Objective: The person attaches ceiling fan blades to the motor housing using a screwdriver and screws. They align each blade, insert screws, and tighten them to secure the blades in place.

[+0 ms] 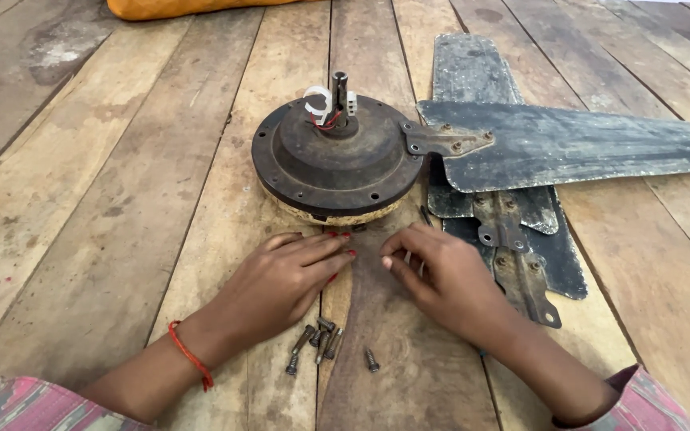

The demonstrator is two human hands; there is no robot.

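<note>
On the plank floor (121, 199) sit one fan motor (335, 164), three blades (569, 144) and about six loose screws (317, 342). Left hand (281, 283) rests flat, fingers together; right hand (445, 279) curls over something small, hidden, grip unclear.

The left hand (285, 279) has red polish on the nails of its fingers (337, 254), and behind the fingers, at the wrist, there is a thin red thread bracelet (192, 356). The right hand (449, 279) wears no ring or band. Further back from the fingers, both arms end in short sleeves (656, 403) of patterned cloth, pink with darker marks.
</note>
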